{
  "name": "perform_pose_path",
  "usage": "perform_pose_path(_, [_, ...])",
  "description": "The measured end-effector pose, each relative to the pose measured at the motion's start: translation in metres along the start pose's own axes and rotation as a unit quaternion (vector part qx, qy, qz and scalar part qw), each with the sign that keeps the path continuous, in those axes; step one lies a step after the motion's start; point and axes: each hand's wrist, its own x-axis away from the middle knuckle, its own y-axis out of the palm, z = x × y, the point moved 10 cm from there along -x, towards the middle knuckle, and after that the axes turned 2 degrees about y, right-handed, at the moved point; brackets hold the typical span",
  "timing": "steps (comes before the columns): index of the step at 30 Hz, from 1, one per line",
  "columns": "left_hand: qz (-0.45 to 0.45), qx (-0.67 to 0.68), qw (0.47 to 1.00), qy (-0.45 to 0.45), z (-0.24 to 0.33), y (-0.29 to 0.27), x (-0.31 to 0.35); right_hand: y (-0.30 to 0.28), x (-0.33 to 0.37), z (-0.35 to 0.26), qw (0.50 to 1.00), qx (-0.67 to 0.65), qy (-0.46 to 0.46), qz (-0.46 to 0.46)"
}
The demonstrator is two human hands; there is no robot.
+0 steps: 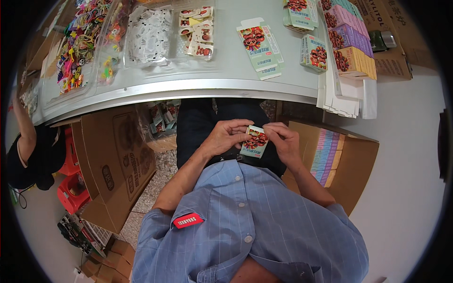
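Between my two hands, over my lap, is a small pale-green cardboard box (254,144) printed with red cartoon figures. My left hand (230,135) grips it along its left side, thumb across the front. At its upper right corner, the fingers of my right hand (283,138) pinch the white top flap (256,128). What is inside the box is hidden. On the table above lie flattened green cartons (261,48) with their flaps out. A folded green box (313,53) stands to their right.
Clear trays hold colourful cord trinkets (80,47), white packets (150,35) and printed cards (200,32). Stacked coloured boxes (351,42) line the table's right end. Open cardboard cartons flank my legs, the right one (351,170) holding rows of boxes. Another person (33,146) is at far left.
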Motion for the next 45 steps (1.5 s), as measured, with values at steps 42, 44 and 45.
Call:
perform_pose_path(42, [0.006,-0.084,0.996,-0.016,0.015,-0.016,-0.007,0.004,-0.016,-0.011,0.992,0.027,-0.014,-0.120])
perform_pose_path(44, [0.003,-0.096,0.995,-0.011,0.015,-0.016,-0.006,0.004,-0.015,-0.011,0.992,0.041,-0.014,-0.118])
perform_pose_path(45, [0.000,-0.108,0.994,-0.005,0.015,-0.016,-0.006,0.003,-0.015,-0.011,0.992,0.055,-0.013,-0.115])
